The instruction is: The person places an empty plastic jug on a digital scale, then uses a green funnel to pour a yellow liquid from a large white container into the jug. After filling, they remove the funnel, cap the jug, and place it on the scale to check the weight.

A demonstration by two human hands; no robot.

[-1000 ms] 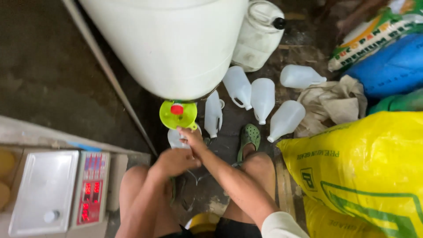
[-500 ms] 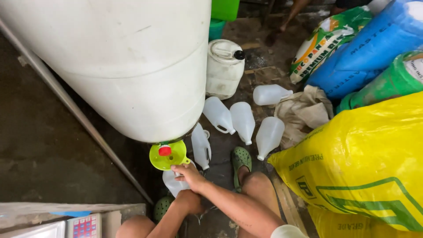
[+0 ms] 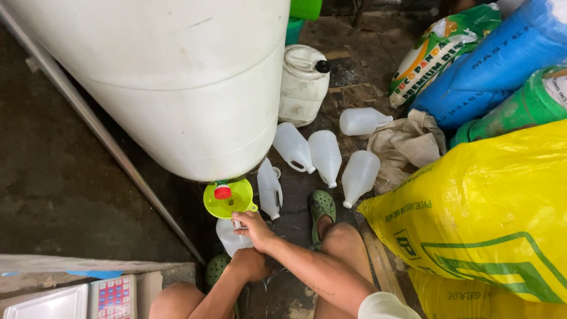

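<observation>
Right hand (image 3: 253,225) has its fingers curled onto the neck of the plastic jug (image 3: 231,237), just under the green funnel (image 3: 227,199) at its twelve o'clock, steadying both. Left hand (image 3: 251,264) wraps the jug's body from six o'clock, fingers hidden (cannot tell their spread). The funnel sits right below the red tap (image 3: 222,191) of the big white tank (image 3: 177,82), likely to catch what pours. Empty jugs (image 3: 325,155) lie on the floor at two o'clock.

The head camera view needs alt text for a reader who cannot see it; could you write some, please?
Seen from above, a seated person's right hand steadies a green funnel on a translucent jug beneath a large white tank; the left hand grips the jug. Empty jugs and sacks lie nearby.
</observation>
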